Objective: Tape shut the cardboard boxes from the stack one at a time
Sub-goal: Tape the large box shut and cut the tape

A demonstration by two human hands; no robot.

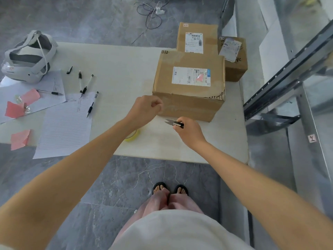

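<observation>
While the right hand [189,132] pinches small black snips [173,123] beside the nearest brown cardboard box [189,87], fingers [156,103] of the left hand [144,109] curl at its corner — whether they hold anything cannot be told.

One table [126,69] carries three cardboard boxes: the large box [189,82], the far box [196,40] and the small box [236,69], each with one shipping label [191,76] (so three labels). There are four pens: the leftmost pen [51,92], the upright pen [80,81], the slanted pen [87,85] and the nearest pen [92,105], plus one loose pen cap [69,70]. Three pink scraps show: the top scrap [30,96], the middle scrap [13,109] and the bottom scrap [19,139]. At least two paper sheets lie there, the lined sheet [64,127] and the plain sheet [36,85]. Then one headset [27,56], one tape roll [133,137], one pair of snips [171,122], and two hands: left hand [146,107], right hand [189,130].
</observation>
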